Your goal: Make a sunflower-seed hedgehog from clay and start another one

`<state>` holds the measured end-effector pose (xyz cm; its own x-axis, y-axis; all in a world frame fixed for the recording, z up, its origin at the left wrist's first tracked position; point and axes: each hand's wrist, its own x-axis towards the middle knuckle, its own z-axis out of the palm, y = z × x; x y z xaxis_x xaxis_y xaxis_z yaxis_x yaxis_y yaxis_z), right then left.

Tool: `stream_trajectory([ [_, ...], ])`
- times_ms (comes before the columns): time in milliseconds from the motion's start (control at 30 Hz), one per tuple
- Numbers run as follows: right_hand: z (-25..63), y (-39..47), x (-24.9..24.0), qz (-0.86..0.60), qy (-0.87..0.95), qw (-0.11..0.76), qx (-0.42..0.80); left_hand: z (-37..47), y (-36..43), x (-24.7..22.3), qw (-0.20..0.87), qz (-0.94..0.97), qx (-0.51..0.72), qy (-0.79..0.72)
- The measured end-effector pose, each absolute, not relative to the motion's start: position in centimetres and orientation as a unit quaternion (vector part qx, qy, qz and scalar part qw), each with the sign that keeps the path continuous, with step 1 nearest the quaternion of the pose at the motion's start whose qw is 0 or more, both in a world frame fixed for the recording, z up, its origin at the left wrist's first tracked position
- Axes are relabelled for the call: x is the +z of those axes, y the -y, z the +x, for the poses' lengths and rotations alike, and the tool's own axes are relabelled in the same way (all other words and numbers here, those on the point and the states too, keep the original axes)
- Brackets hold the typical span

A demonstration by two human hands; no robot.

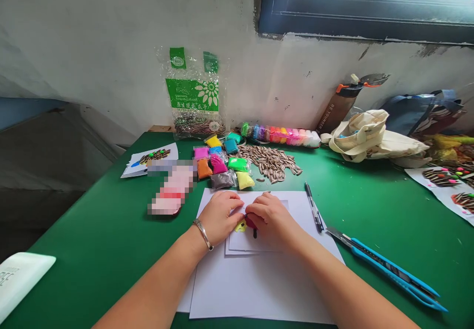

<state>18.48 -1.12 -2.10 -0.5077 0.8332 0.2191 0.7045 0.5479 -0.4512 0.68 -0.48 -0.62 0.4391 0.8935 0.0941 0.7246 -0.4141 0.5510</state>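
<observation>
In the head view I have both hands over a small sheet (240, 246), stacked on larger white paper (259, 289) on the green surface (111, 255). The left hand's (222, 211) grip is partly curled, its thumb beside the yellow piece (240, 227); I can't tell whether it pinches anything. The right hand's (269, 215) bent fingers partly hide the dark red piece (252, 221), so I can't tell how closed that grip is. Pixelation obscures a pink object (172, 193) to the left; the frame cuts off a white device (22, 282).
</observation>
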Motion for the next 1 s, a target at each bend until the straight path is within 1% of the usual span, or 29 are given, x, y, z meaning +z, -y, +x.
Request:
stream_trajectory([
  [433,18.3,1.2,-2.0,-0.437,0.857,0.217,0.165,0.9,0.6,-0.8,0.216,0.82,0.196,-0.493],
  [667,19.1,0.8,-1.8,-0.46,0.844,0.237,0.144,0.7,0.3,-0.8,0.24,0.807,0.199,-0.502],
  [1000,19.1,1.0,-1.8,-0.469,0.85,0.202,0.128,0.9,0.5,-0.8,0.215,0.813,0.203,-0.501],
])
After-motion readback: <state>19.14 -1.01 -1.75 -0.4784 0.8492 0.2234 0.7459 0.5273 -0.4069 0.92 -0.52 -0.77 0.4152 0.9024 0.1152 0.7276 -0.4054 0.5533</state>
